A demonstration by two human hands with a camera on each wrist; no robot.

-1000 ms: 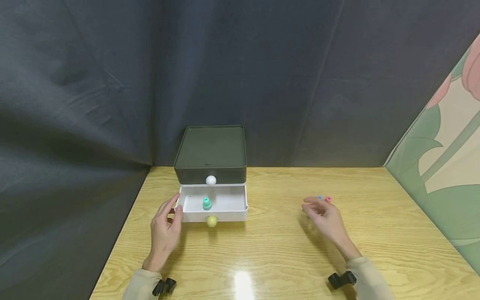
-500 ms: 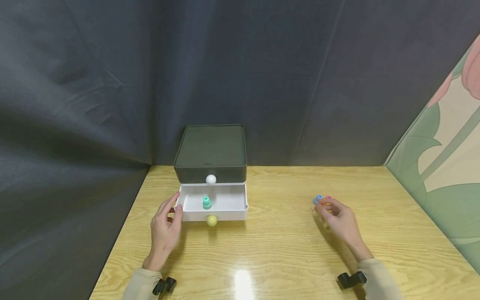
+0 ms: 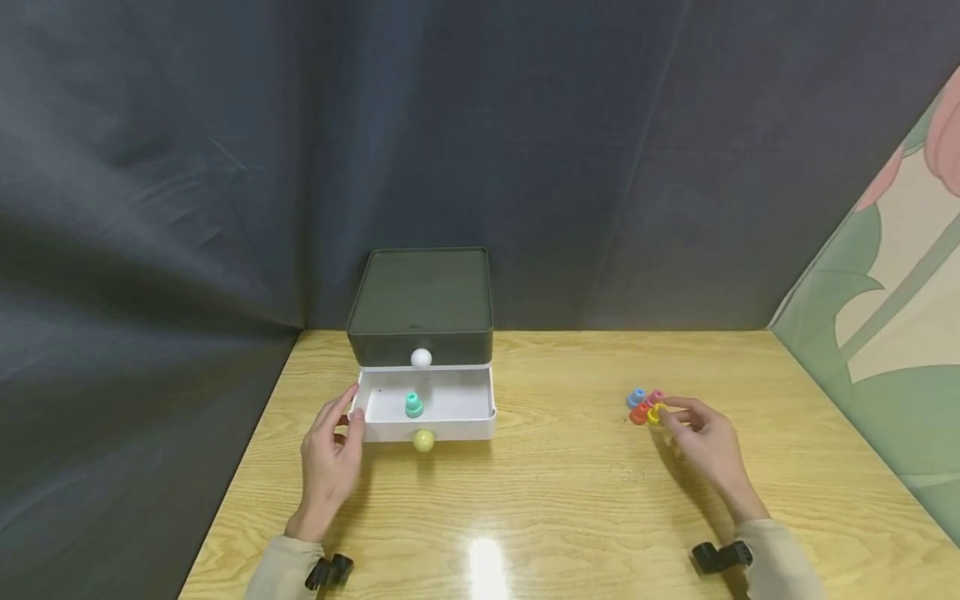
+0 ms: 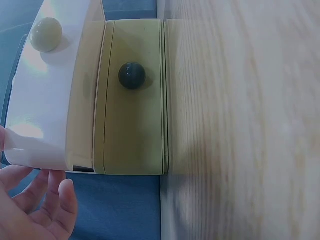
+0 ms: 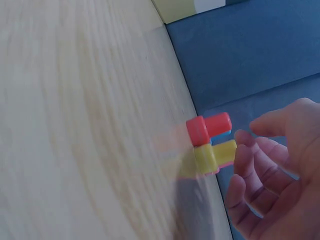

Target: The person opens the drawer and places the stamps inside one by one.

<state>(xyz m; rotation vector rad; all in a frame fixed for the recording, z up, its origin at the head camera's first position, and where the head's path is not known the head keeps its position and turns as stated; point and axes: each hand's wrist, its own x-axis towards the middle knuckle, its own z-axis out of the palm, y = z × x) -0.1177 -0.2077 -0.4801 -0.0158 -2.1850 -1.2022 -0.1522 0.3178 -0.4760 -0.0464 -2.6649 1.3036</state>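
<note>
**Right grip at the peg cluster, left grip at the open drawer**

We take the drawer unit as our landmark: a dark box at the back of the worktop, against the dark cloth backdrop.

Its white drawer is pulled out toward us, a yellow-green knob on its front and a white knob on the dark tier above. A teal peg stands upright inside, left of centre.

The left hand lies at the drawer's front left corner, fingers loosely spread and thumb at the wall, gripping nothing that we can make out.

Well to the right of the drawer sit four small pegs, touching: blue peg, pink peg, red peg, yellow peg. All stand upright, long axis vertical.

The right hand is much the nearer grip. Its fingertips reach the yellow peg from the side away from the drawer; whether they already pinch it, we cannot tell.

Bare wood lies between cluster and drawer; the worktop's right edge is well apart.
</note>
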